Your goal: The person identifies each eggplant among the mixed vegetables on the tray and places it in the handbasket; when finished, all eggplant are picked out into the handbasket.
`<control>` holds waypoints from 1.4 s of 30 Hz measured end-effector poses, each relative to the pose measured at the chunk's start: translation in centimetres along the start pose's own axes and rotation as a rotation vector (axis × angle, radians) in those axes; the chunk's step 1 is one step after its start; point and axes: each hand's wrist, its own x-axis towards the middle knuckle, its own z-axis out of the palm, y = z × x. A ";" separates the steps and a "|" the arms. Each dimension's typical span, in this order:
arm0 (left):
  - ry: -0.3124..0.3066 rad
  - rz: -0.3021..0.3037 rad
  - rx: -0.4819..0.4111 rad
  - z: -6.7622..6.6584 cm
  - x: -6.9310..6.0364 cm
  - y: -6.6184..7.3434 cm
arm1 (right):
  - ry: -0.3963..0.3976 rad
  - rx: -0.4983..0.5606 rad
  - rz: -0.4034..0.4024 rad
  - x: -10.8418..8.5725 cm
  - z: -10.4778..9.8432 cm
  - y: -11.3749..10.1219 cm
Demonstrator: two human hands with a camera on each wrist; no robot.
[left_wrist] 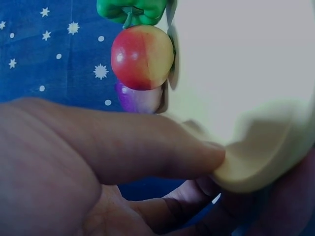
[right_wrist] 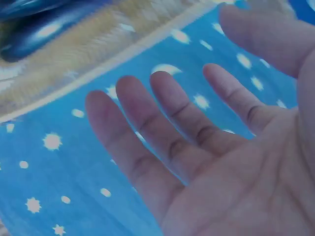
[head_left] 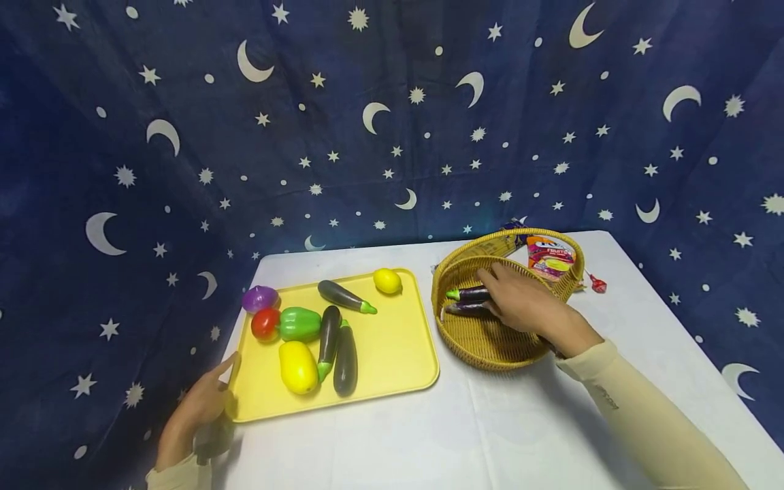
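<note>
Left hand (head_left: 205,401) on tray edge (left_wrist: 246,179)

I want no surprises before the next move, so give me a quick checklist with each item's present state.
1. Left hand gripping the yellow tray: ok, thumb over the rim.
2. Right hand inside the wicker basket: ok, by the eggplants.
3. Right hand holding an eggplant: not ok, fingers extended and palm bare in the right wrist view.
4. Room on the tray: ok, its right part is bare.
5. Basket contents fully visible: not ok, the right hand hides part of the inside.
6. Purple vegetable wholly inside the rim: cannot tell.
</note>
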 end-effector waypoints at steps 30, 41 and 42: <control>-0.037 -0.102 -0.114 0.3 -0.1 -0.3 | -0.093 0.790 0.245 6.5 12.2 -24.1; -0.032 -0.109 -0.148 0.1 -0.4 -0.2 | -0.068 0.744 0.241 7.6 13.7 -25.8; -0.035 -0.111 -0.147 0.1 -0.4 -0.3 | -0.063 0.740 0.243 7.7 13.8 -25.8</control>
